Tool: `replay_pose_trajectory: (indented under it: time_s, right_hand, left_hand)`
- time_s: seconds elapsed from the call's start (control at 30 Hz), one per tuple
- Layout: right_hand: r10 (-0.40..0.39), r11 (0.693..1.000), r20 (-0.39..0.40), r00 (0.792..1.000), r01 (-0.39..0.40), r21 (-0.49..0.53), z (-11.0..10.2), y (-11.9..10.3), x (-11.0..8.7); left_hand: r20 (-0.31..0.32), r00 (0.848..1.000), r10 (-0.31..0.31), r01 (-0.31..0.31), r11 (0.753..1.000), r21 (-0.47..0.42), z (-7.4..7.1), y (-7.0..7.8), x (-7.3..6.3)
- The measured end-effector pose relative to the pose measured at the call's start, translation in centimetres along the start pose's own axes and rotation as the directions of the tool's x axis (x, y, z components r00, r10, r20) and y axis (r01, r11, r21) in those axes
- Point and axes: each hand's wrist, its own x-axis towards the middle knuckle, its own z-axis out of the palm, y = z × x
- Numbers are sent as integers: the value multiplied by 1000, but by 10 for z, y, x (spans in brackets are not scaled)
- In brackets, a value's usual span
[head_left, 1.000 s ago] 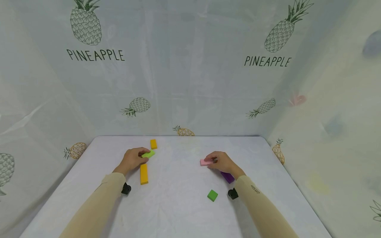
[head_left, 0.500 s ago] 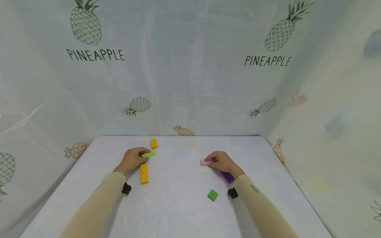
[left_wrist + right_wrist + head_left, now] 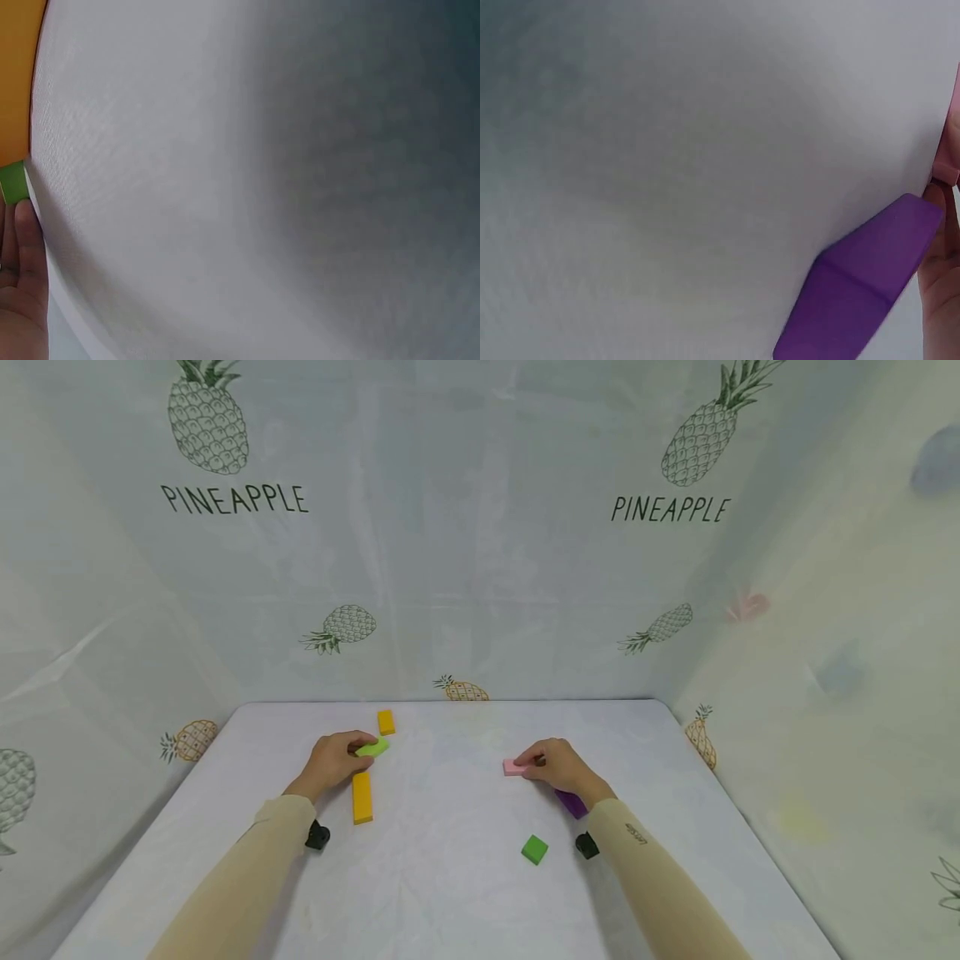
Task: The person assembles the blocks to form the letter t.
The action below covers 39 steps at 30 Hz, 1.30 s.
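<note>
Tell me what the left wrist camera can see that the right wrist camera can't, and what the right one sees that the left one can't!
Only the left wrist view shows a yellow block, the lime-green block and part of the left hand. Only the right wrist view shows the purple block, the pink block and part of the right hand. Both show the white tabletop.

Beige left sleeve [image 3: 240, 877], lower left; beige right sleeve [image 3: 663, 881] with small dark print [image 3: 636, 833], lower right; black wrist cameras [image 3: 318, 836] near both cuffs
</note>
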Motion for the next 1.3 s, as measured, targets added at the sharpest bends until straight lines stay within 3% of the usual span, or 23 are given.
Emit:
replay_pose_trajectory:
  time_s: [0.7, 1.0, 1.3]
  right_hand:
    - [6, 1000, 4, 1000, -6, 4, 1, -8, 0]
    - [18, 1000, 4, 1000, -18, 20, 0, -6, 0]
    - [20, 1000, 15, 1000, -21, 5, -2, -6, 0]
  left_hand:
    - [14, 1000, -3, 3, 1000, -23, -5, 2, -2]
    - [5, 999, 33, -33, 999, -13, -6, 5, -3]
    - [31, 998, 48, -48, 999, -14, -4, 0, 1]
